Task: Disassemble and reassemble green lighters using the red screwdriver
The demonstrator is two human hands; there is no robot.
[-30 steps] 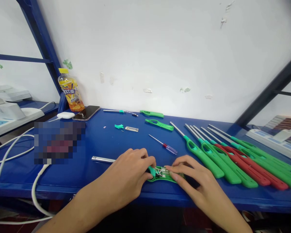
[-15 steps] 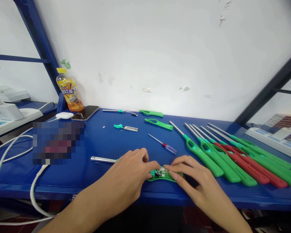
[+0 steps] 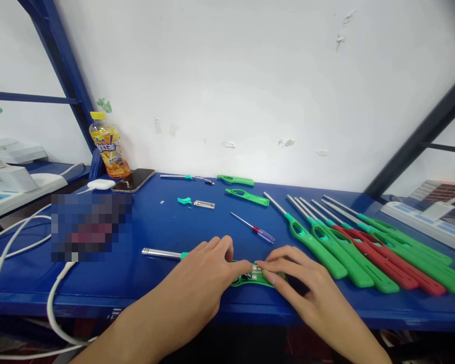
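Open green plastic lighter shell (image 3: 255, 284) lies near front edge of blue bench (image 3: 197, 227), silver metal tube (image 3: 161, 253) pointing left. Left hand (image 3: 197, 280): fingers bent over tube end of shell; grip hidden, cannot tell. Right hand (image 3: 313, 283): thumb and forefinger pinch clear plastic insert (image 3: 257, 270) in shell. Step, judged: handling internals in open shell. Next move calls for light fingertip pressure, shell steady, thin wires unpinched.

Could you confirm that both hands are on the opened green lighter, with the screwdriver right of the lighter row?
The head view shows the screwdriver left, not right, of the lighter row; the left hand and right hand are on the opened green lighter.
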